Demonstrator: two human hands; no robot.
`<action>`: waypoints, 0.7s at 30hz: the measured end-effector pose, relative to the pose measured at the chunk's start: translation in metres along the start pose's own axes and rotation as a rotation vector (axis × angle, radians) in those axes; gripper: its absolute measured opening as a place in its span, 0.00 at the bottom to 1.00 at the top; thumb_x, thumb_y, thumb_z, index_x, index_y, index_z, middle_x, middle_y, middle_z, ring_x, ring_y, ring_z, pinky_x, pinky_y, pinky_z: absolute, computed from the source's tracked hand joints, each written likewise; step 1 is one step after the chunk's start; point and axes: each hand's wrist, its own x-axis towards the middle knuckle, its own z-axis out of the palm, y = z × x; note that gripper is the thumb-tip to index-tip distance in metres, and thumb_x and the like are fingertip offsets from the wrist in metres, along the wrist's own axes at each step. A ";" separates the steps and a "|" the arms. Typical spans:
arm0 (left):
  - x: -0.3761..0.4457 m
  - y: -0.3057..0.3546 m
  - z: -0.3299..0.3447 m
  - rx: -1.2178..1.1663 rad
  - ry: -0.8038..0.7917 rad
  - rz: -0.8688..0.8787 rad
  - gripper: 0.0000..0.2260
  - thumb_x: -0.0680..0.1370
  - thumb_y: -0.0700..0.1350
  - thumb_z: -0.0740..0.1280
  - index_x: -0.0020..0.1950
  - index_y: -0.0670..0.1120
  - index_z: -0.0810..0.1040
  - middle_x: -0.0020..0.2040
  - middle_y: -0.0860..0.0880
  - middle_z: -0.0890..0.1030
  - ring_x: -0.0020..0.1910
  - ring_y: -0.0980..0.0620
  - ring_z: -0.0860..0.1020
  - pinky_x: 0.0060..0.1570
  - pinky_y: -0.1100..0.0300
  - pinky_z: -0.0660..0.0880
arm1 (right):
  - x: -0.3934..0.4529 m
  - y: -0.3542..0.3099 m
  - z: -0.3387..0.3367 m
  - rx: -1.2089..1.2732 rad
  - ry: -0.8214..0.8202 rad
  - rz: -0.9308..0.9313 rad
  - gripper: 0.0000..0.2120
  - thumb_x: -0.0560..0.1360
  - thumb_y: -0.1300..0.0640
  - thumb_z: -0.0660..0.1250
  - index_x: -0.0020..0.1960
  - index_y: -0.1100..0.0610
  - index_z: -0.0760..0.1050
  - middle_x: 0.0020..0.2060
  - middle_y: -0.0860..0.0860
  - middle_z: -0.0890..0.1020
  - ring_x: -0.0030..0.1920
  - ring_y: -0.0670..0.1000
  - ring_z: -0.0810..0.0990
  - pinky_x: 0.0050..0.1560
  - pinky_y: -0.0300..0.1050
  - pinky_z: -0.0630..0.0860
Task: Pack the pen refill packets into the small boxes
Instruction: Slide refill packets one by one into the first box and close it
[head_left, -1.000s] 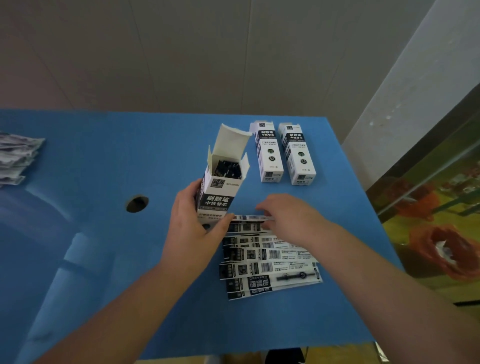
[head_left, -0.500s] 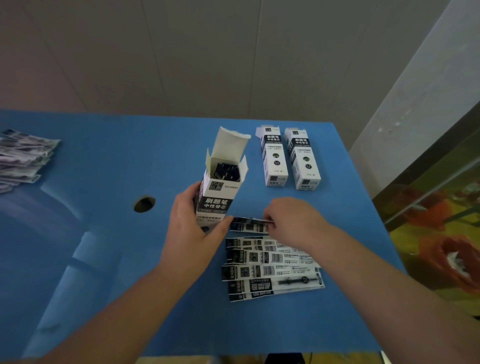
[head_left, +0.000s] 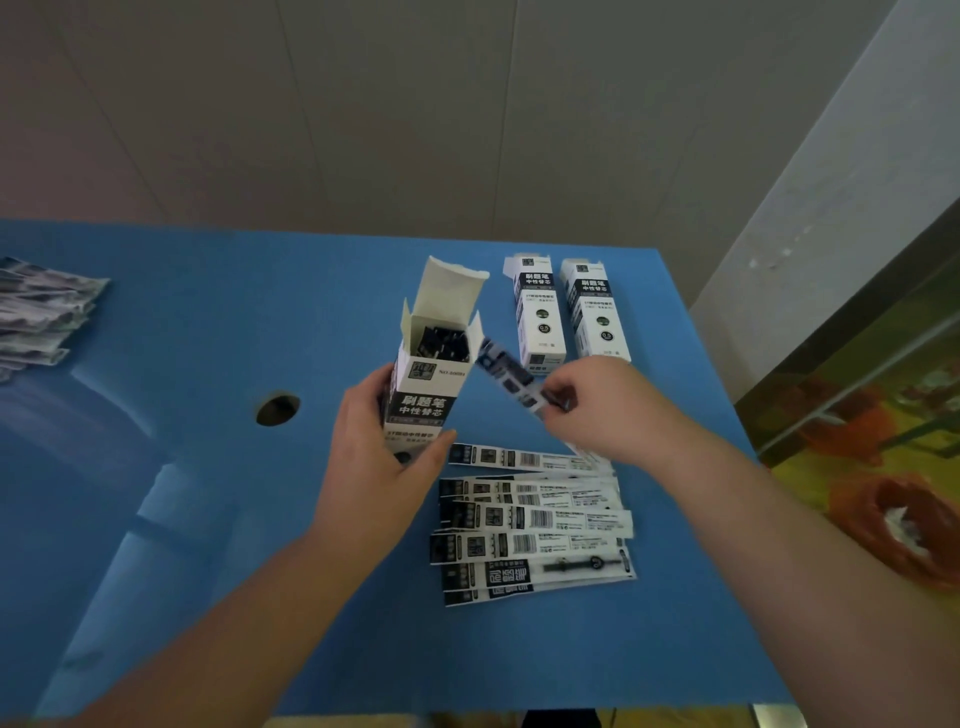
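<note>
Nearest on the blue table (head_left: 208, 519) lies a loose fan of refill packets (head_left: 535, 525): long, narrow white sleeves with black print and barcodes, flat on the surface, overlapping one another, their long sides running left to right. One at the near edge shows a dark refill through its clear part.

Just beyond them, the left hand (head_left: 382, 467) grips the lower part of an open box (head_left: 428, 384), fingers round its left side and thumb across its front. The box stands upright, tilted slightly, white with a black label band; its top flap and side flaps are up, and dark packet ends show inside the mouth.

To its right, the right hand (head_left: 597, 410) pinches one packet (head_left: 511, 379) between thumb and fingertips. That packet is raised off the table and blurred; its long axis slants up and to the left, its free end just beside the box's right side flap.

Farther back, two closed boxes (head_left: 566, 312) of the same kind lie flat side by side, long sides running away from the person.

A round hole (head_left: 278, 409) sits in the table left of the hands, and at the far left edge lies another heap of packets (head_left: 39, 312).
</note>
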 end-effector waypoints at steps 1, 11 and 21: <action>0.001 -0.001 0.000 -0.005 -0.004 -0.009 0.27 0.74 0.46 0.76 0.66 0.61 0.67 0.60 0.57 0.74 0.61 0.55 0.76 0.60 0.51 0.78 | -0.001 0.000 -0.004 0.088 0.029 0.023 0.04 0.75 0.53 0.71 0.41 0.50 0.82 0.36 0.46 0.83 0.37 0.47 0.82 0.39 0.45 0.79; 0.009 -0.010 0.004 0.054 -0.002 -0.018 0.28 0.73 0.49 0.76 0.70 0.55 0.70 0.60 0.53 0.77 0.61 0.48 0.77 0.56 0.47 0.80 | -0.025 -0.025 -0.036 1.366 0.124 0.185 0.05 0.78 0.64 0.68 0.50 0.61 0.82 0.43 0.55 0.87 0.44 0.53 0.86 0.44 0.44 0.83; 0.001 0.005 0.009 0.136 0.012 0.052 0.29 0.73 0.45 0.76 0.72 0.51 0.70 0.61 0.57 0.73 0.64 0.55 0.71 0.61 0.49 0.76 | -0.030 -0.066 -0.036 1.480 0.473 0.107 0.06 0.80 0.63 0.67 0.50 0.61 0.83 0.47 0.56 0.87 0.50 0.55 0.87 0.54 0.51 0.83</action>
